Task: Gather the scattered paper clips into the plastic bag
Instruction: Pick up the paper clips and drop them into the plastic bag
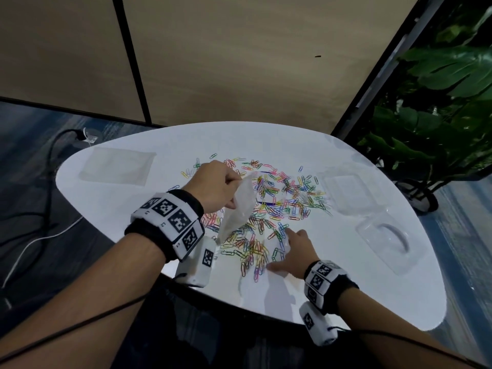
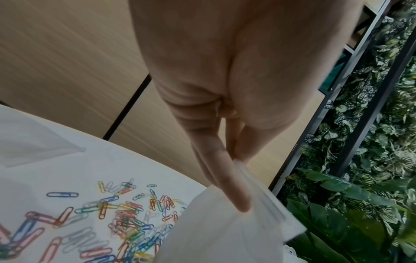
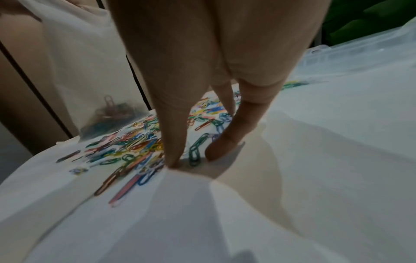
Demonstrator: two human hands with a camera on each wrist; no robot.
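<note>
Many coloured paper clips (image 1: 279,201) lie scattered over the middle of the white table (image 1: 111,209). My left hand (image 1: 217,186) pinches the top edge of a clear plastic bag (image 1: 238,209), which hangs over the pile's left side. The left wrist view shows my fingers (image 2: 234,179) on the bag's rim (image 2: 227,229). In the right wrist view the bag (image 3: 90,67) holds a small heap of clips (image 3: 108,115) at its bottom. My right hand (image 1: 291,250) rests spread on the table at the pile's near edge. Its fingertips (image 3: 216,153) touch the surface with a green clip (image 3: 194,151) between them.
A second flat plastic bag (image 1: 117,166) lies at the table's far left. A clear plastic box (image 1: 343,193) and its lid (image 1: 383,242) sit to the right of the pile. A leafy plant (image 1: 439,107) stands beyond the right edge, and cables (image 1: 48,198) run on the floor at left.
</note>
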